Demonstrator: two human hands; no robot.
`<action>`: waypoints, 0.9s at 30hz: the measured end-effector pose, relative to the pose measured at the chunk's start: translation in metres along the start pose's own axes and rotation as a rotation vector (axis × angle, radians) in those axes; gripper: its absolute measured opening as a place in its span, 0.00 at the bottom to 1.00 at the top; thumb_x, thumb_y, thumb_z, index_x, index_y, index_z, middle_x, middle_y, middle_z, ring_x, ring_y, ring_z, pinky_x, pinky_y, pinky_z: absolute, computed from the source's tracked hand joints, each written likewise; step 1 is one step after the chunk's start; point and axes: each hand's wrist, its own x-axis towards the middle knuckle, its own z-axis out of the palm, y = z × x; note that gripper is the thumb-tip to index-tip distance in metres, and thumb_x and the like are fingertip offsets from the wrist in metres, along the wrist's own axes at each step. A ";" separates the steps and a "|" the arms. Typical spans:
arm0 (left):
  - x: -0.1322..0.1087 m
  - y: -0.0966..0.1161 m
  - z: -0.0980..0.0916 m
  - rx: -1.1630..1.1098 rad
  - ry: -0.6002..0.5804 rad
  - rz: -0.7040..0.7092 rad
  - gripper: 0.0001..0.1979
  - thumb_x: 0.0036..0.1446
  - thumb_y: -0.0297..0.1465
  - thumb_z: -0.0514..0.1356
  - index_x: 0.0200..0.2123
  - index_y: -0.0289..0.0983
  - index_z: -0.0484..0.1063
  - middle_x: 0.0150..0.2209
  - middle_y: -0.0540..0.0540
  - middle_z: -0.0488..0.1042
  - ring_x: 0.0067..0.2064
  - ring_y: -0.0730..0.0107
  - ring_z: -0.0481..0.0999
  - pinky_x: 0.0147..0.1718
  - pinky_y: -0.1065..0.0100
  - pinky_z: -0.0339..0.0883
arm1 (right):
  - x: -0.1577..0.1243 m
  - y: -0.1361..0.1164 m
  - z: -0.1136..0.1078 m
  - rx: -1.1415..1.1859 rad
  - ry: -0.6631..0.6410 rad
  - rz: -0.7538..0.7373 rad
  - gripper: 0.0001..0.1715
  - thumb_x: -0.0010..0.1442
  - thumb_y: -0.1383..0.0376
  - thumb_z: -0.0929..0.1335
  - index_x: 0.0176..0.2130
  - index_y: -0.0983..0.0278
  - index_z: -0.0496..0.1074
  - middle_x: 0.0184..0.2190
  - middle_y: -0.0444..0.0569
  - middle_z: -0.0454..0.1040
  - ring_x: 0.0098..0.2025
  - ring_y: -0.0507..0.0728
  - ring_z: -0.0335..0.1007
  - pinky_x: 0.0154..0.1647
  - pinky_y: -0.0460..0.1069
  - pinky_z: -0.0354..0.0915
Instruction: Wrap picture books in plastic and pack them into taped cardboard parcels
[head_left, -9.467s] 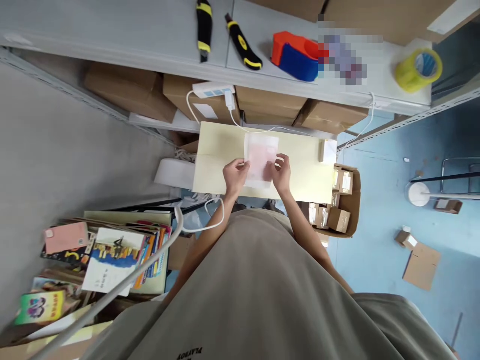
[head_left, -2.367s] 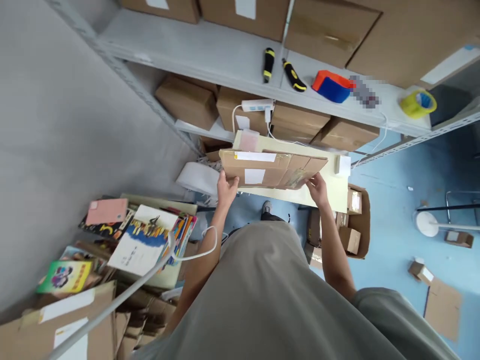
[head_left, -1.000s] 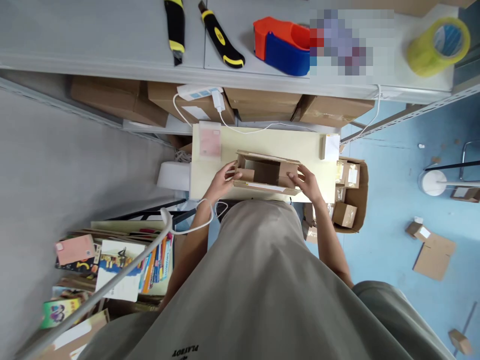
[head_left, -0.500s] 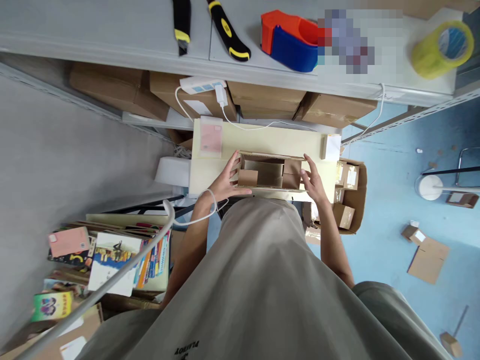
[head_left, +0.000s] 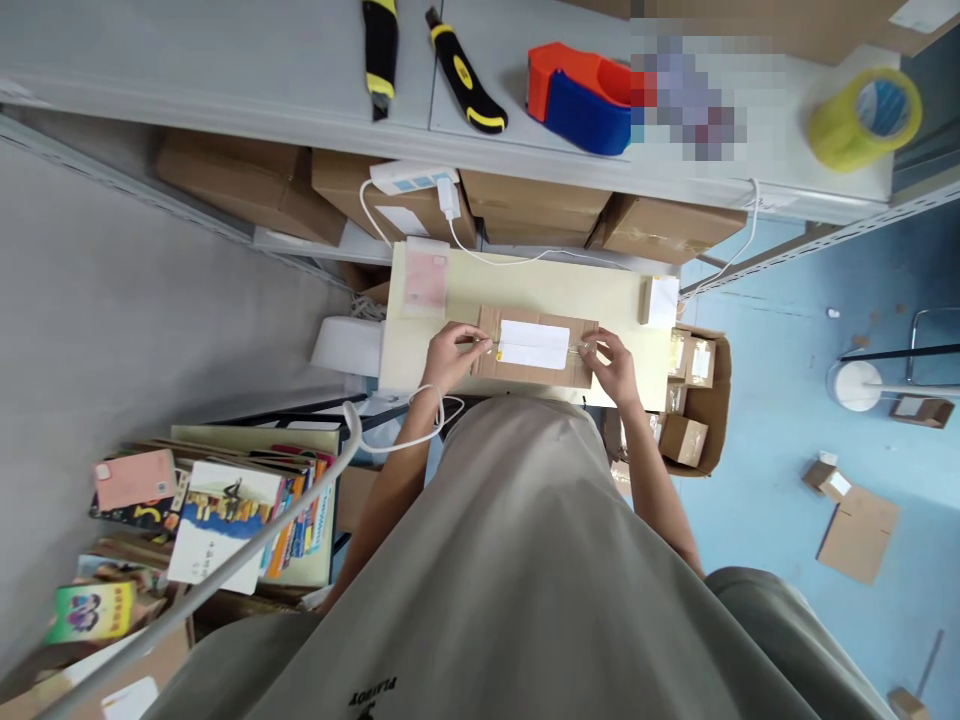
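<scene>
A small cardboard box (head_left: 532, 378) lies on the pale yellow table (head_left: 517, 278), with a closed brown face upward. A white paper label (head_left: 534, 343) covers the middle of that face, and shiny clear tape shows at the label's two ends. My left hand (head_left: 452, 355) is at the left end, fingers closed in a pinch on the box by the label. At the right end, my right hand (head_left: 613, 368) pinches the box in the same way, fingertips on the shiny tape. The undersides of both grips are hidden.
Above the table, a grey shelf (head_left: 300, 120) holds two utility knives (head_left: 469, 85), an orange and blue tape dispenser (head_left: 581, 100) and a yellow tape roll (head_left: 862, 120). A power strip (head_left: 412, 177) hangs below. A carton of small boxes (head_left: 712, 400) is right; books (head_left: 232, 510) are left.
The box showed its open inside, with my hands spread around its ends. Now a closed, labelled face is up, and my fingers have drawn together onto its two ends.
</scene>
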 end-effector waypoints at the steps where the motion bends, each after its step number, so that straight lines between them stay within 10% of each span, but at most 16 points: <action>1: 0.001 -0.002 0.001 -0.014 0.003 -0.018 0.17 0.56 0.47 0.75 0.38 0.40 0.84 0.44 0.42 0.84 0.49 0.56 0.84 0.58 0.53 0.81 | 0.001 0.002 0.000 0.022 -0.001 0.010 0.28 0.64 0.36 0.78 0.47 0.55 0.81 0.57 0.55 0.82 0.74 0.68 0.71 0.77 0.68 0.72; 27: 0.030 -0.011 0.011 -0.172 0.066 -0.157 0.25 0.43 0.51 0.78 0.39 0.40 0.84 0.48 0.39 0.88 0.50 0.51 0.86 0.55 0.54 0.79 | 0.024 0.007 0.004 0.003 -0.009 -0.034 0.34 0.63 0.35 0.76 0.48 0.59 0.81 0.58 0.58 0.86 0.65 0.67 0.80 0.74 0.68 0.73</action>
